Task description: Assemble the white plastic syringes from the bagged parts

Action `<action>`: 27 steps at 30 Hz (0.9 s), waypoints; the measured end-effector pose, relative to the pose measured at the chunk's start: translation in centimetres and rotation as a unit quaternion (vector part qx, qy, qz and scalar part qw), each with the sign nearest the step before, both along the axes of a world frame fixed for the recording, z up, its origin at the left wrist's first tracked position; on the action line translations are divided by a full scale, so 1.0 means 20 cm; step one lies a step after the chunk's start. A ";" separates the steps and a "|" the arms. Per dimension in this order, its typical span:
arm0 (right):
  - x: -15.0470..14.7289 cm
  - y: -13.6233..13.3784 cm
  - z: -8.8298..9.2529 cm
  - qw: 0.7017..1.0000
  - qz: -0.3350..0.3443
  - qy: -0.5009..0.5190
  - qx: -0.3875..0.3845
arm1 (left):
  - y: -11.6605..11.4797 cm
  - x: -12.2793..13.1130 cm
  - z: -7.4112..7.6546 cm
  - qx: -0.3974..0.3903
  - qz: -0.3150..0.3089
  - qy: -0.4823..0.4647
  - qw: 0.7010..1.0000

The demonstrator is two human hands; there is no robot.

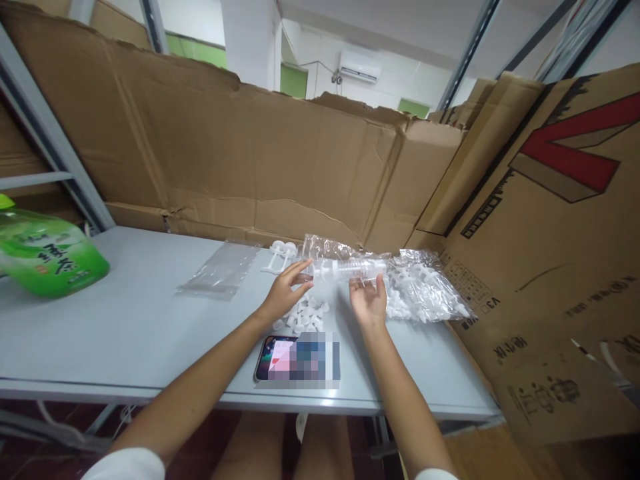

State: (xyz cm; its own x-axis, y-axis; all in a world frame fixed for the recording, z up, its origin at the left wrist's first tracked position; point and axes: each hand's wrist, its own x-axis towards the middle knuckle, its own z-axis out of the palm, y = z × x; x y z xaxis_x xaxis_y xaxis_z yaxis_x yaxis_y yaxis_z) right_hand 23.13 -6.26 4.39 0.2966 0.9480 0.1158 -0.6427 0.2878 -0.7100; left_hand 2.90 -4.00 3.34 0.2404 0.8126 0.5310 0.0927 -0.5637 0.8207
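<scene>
In the head view, a clear, ribbed, syringe-like plastic tube [353,269] lies level between my two hands, just above the table. My left hand [286,292] has its thumb and fingers around the tube's left end. Palm turned up, my right hand [369,303] holds the right part from below, its fingertips partly hidden. Below the tube, small white plastic pieces [303,315] lie in a loose pile. White plunger-like parts with round ends [281,255] rest beyond my left hand. To the right is a clear bag full of white parts [425,290].
A flat clear plastic bag [223,270] lies left of my hands. A phone [275,360] rests near the front edge of the grey table [150,333]. A green liquid bottle [50,257] stands far left. Cardboard walls [280,160] close off the back and right.
</scene>
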 end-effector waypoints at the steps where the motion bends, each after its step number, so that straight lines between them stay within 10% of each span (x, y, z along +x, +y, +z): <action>1: -0.01 -0.01 0.00 1.000 0.025 0.012 0.000 | 0.00 0.00 0.00 0.019 0.013 0.019 1.000; 7: -0.07 -0.07 0.03 0.978 0.186 0.083 0.030 | 0.01 -0.01 -0.02 0.112 0.032 0.085 0.990; 20: -0.07 -0.02 -0.03 0.980 0.174 0.095 -0.021 | -0.03 -0.04 0.04 0.306 0.217 0.295 0.879; 27: -0.09 -0.03 -0.01 0.983 0.172 0.066 -0.016 | -0.04 -0.03 0.05 0.252 0.226 0.268 0.902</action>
State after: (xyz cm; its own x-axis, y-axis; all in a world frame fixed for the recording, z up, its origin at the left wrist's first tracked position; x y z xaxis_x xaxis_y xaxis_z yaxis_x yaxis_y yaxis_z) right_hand 21.43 -6.85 4.18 -0.0315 0.9974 0.0653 -0.7855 0.0157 -0.6186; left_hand 2.30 -4.74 4.24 0.2775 0.5800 0.7659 0.7134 -0.6584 0.2400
